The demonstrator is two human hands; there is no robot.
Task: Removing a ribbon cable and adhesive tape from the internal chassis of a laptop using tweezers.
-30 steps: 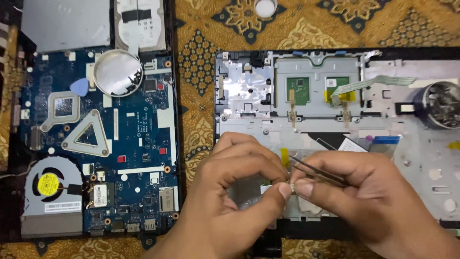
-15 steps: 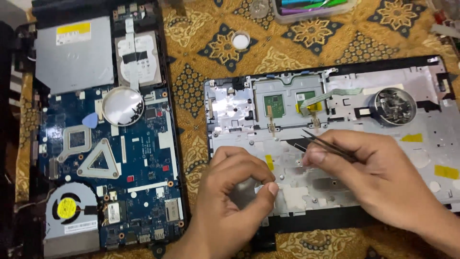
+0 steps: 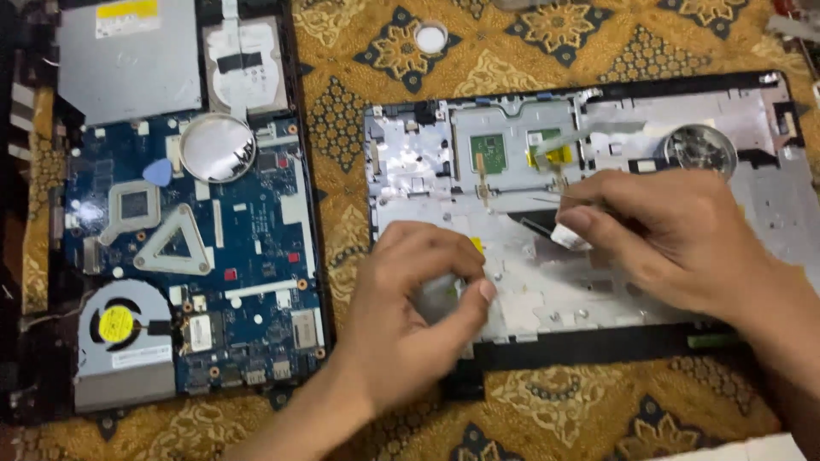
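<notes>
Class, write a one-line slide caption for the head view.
Left hand steadies the upturned laptop cover while the right hand works tweezers beside the motherboard.

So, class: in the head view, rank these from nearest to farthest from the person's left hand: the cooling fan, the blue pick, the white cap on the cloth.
From the left hand:
1. Blue pick, up and left on the blue board.
2. Cooling fan, far left, bottom corner of the open laptop.
3. White cap, straight above, at the top edge.
</notes>
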